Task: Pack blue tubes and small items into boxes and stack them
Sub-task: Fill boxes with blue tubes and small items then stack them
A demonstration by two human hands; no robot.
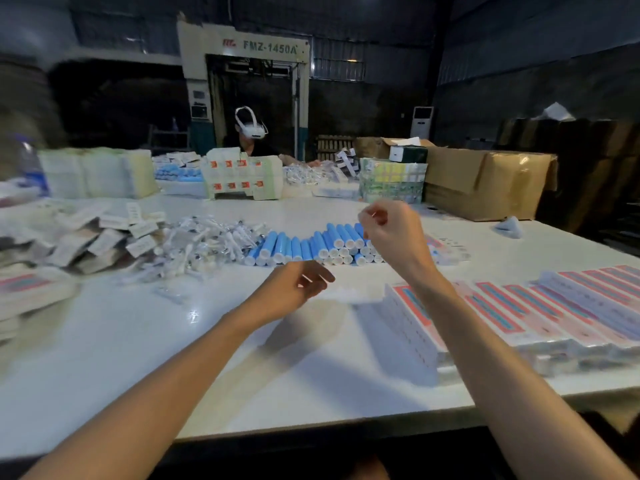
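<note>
A pile of blue tubes (304, 245) with white caps lies mid-table. Left of it sits a heap of small clear-wrapped items (204, 242). My left hand (294, 287) hovers just in front of the tubes, fingers loosely curled and apart, with nothing in it. My right hand (391, 230) is raised over the right end of the tube pile, thumb and forefinger pinched; whether anything small is between them I cannot tell. A blurred white box (353, 294) lies on the table between my hands. Rows of pink-and-white packed boxes (540, 310) stand along the right.
Small white cartons (104, 237) are heaped at the left. A person wearing a headset (249, 128) sits across the white table (173, 358). Stacks of flat cartons (242, 178) and a brown cardboard box (491, 181) line the far side. A water bottle (33, 164) stands far left.
</note>
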